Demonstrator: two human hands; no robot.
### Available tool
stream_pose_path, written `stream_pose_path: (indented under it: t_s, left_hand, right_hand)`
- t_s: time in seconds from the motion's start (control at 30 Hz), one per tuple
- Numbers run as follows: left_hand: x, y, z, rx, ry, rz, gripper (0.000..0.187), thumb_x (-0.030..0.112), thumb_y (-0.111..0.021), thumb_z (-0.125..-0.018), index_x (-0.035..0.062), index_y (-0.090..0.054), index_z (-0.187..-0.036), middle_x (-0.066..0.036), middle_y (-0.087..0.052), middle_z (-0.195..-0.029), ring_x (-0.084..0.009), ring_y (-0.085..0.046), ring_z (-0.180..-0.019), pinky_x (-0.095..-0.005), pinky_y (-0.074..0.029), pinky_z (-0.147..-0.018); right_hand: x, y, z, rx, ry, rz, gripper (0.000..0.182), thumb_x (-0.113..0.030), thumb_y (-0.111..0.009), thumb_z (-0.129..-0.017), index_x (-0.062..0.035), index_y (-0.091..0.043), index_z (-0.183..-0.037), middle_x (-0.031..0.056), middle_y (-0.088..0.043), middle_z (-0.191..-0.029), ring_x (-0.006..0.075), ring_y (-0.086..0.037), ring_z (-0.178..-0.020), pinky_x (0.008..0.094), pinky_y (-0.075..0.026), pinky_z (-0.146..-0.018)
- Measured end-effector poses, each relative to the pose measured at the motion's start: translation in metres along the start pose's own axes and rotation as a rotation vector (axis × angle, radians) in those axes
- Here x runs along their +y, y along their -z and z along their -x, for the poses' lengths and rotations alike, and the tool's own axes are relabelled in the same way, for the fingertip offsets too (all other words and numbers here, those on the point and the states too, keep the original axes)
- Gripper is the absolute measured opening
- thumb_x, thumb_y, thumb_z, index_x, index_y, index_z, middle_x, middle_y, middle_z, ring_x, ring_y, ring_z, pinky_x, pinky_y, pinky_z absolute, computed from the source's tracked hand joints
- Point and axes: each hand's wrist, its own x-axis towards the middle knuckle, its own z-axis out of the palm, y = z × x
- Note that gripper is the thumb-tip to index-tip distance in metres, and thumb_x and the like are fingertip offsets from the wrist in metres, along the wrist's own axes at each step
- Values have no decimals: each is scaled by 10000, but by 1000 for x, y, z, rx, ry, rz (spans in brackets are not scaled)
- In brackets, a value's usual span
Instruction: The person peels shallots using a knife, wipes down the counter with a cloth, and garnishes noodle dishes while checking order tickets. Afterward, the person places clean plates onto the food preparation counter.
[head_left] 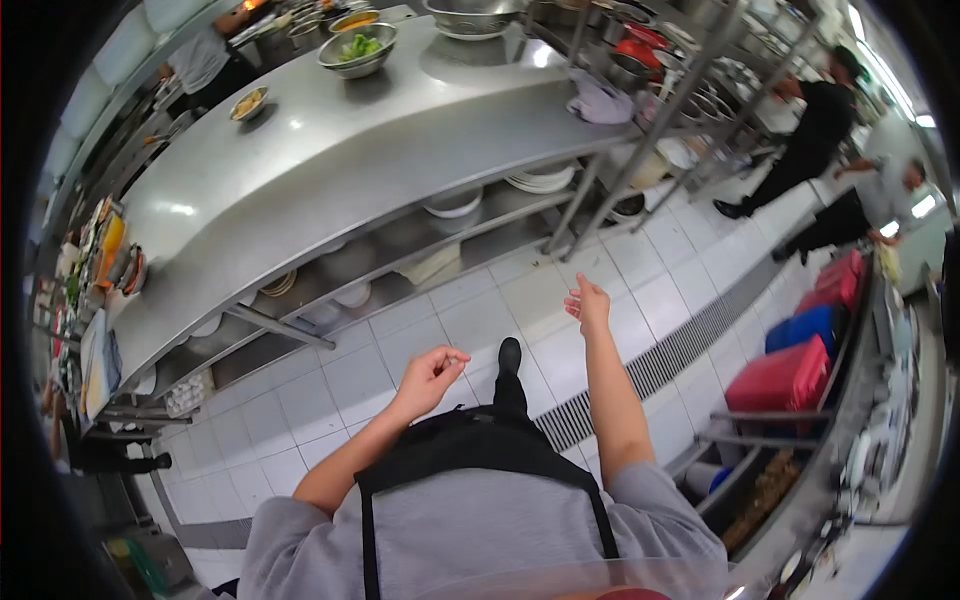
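My left hand hangs in the air before the black apron, its fingers loosely bent and holding nothing. To the right and farther forward is my right hand, empty, with the fingers partly spread above the tiled floor. Neither hand touches anything. Ahead runs a long steel counter. On it are a metal bowl of green leaves, a small bowl of yellowish food and a large steel bowl.
Plates are stacked on the shelf under the counter. A floor grate crosses the white tiles. Red bins and a blue bin line the right side. A person in black and another person stand at the far right.
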Motion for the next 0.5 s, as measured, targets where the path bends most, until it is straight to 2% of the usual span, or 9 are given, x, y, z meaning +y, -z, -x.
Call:
stream_pose_path:
  t_s: [0.03, 0.1, 0.13, 0.23, 0.27, 0.33, 0.37, 0.43, 0.5]
  left_hand:
    - [-3, 4, -12, 56, 19, 11, 99, 108, -529, -835, 51, -575, -901, 99, -354, -570, -9, -295, -524, -186, -231, -471]
    - [-20, 9, -44, 149, 94, -16, 99, 117, -535, -835, 53, -579, -896, 95, -369, -579, -10, -304, -540, -179, -241, -482]
    - [-30, 9, -62, 186, 140, -26, 97, 120, -539, -835, 55, -583, -892, 89, -397, -594, -10, -319, -559, -167, -265, -500]
    - [-30, 2, -116, 263, 285, 1, 106, 111, -548, -828, 52, -583, -909, 77, -441, -611, -13, -372, -567, -166, -318, -519]
    - [-24, 1, -133, 293, 307, -5, 106, 111, -548, -828, 52, -583, -909, 77, -441, -611, -13, -372, -567, -166, -318, -519]
    - [-13, -4, -161, 223, 383, -78, 126, 108, -546, -826, 51, -581, -932, 68, -446, -604, -16, -380, -553, -175, -326, -505]
    - [-13, -6, -172, 254, 402, -76, 126, 108, -546, -826, 51, -581, -932, 68, -446, -604, -16, -380, -553, -175, -326, -505]
    - [-11, -7, -187, 281, 461, -46, 147, 123, -549, -820, 57, -583, -948, 56, -395, -533, -20, -340, -504, -189, -307, -466]
    - [-18, -7, -193, 301, 487, -30, 163, 134, -547, -820, 57, -582, -960, 49, -421, -535, -21, -357, -505, -192, -323, -473]
  right_hand:
    - [-2, -20, -41, -36, -12, 2, 473, -345, -617, -758, 10, -502, -1047, 136, -563, -784, 198, -565, -554, 273, -455, -471]
    - [-13, -57, -130, 8, -203, -165, 536, -394, -621, -743, 5, -452, -1058, 141, -538, -775, 232, -555, -577, 347, -473, -520]
    - [-8, -73, -181, 1, -213, -186, 594, -431, -604, -745, 4, -408, -1099, 160, -522, -785, 260, -545, -563, 373, -467, -514]
    - [-21, -123, -279, 20, -329, -87, 582, -453, -560, -763, -24, -390, -1117, 152, -511, -773, 267, -520, -531, 396, -453, -511]
    - [-23, -138, -306, 37, -346, -108, 527, -441, -560, -762, -24, -436, -1059, 160, -521, -781, 278, -521, -520, 398, -440, -490]
    - [-20, -170, -343, 99, -285, -166, 402, -374, -564, -762, -22, -504, -946, 143, -546, -738, 274, -518, -523, 388, -413, -456]
    - [-17, -179, -358, -39, -290, -342, 338, -259, -590, -750, 2, -501, -946, 129, -558, -811, 250, -513, -547, 318, -388, -425]
    - [-14, -195, -378, -138, -244, -443, 334, -250, -588, -750, 4, -500, -948, 132, -557, -815, 251, -516, -552, 319, -391, -424]
    - [-11, -200, -385, -155, -213, -458, 330, -240, -586, -750, 7, -499, -951, 134, -557, -818, 253, -518, -556, 319, -394, -422]
